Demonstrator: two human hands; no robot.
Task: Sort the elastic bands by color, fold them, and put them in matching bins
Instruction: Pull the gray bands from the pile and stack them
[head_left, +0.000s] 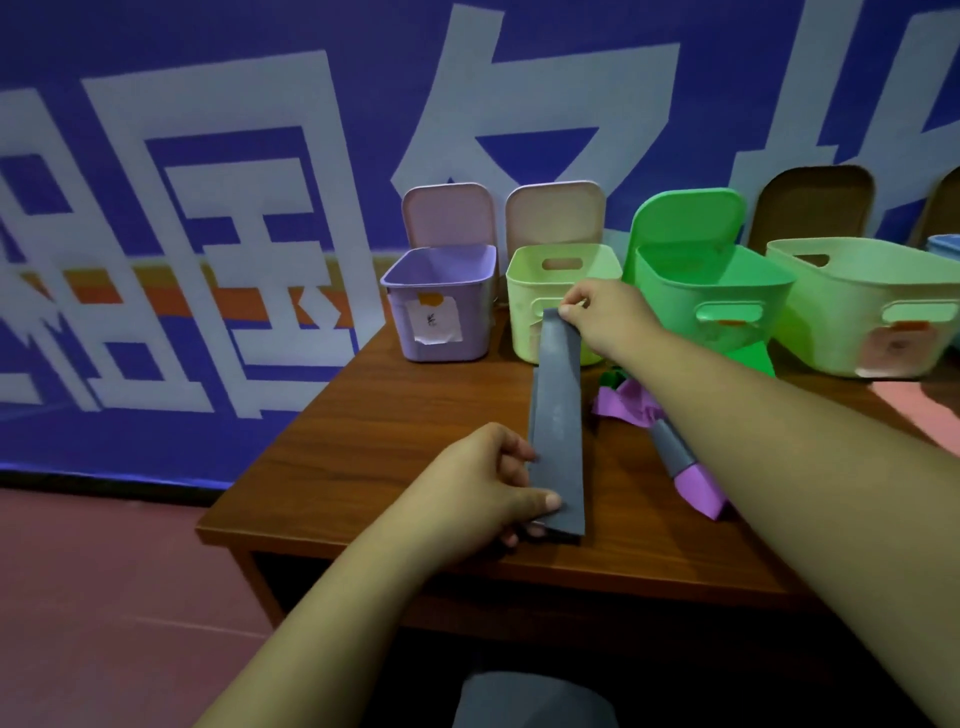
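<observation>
My left fingers (545, 501) and right fingers (571, 307) pinch the grey elastic band (556, 415), not yet folded; purple bands (628, 405) wait at three o'clock.

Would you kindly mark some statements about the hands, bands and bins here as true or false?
1. The left hand and the right hand both pinch the long grey elastic band. True.
2. The grey band lies inside a bin. False: the hands hold it over the brown wooden table.
3. A purple elastic band lies on the table. True.
4. The green bin's lid is shut. False: the bright green plastic bin has its lid standing open.
</observation>
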